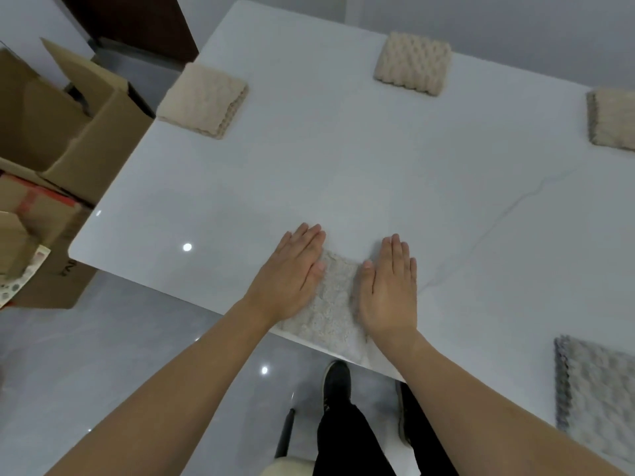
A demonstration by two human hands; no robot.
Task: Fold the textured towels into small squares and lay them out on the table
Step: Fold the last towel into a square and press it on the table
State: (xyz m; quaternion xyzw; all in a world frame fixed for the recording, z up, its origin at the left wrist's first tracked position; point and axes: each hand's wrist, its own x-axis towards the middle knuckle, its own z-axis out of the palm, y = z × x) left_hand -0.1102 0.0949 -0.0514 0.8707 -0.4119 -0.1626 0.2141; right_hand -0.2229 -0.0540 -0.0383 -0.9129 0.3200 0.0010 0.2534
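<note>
With the left hand (292, 273) and right hand (388, 290) flat, fingers straight, on the pale folded towel (331, 297) at the table's (309, 173) near edge, press evenly outward, probably squaring its partly hidden corners.

The hands (295, 269) cover both sides of the pale towel (331, 300); the right edge cuts the beige towel (615, 120) and the grey towel (598, 400)
</note>
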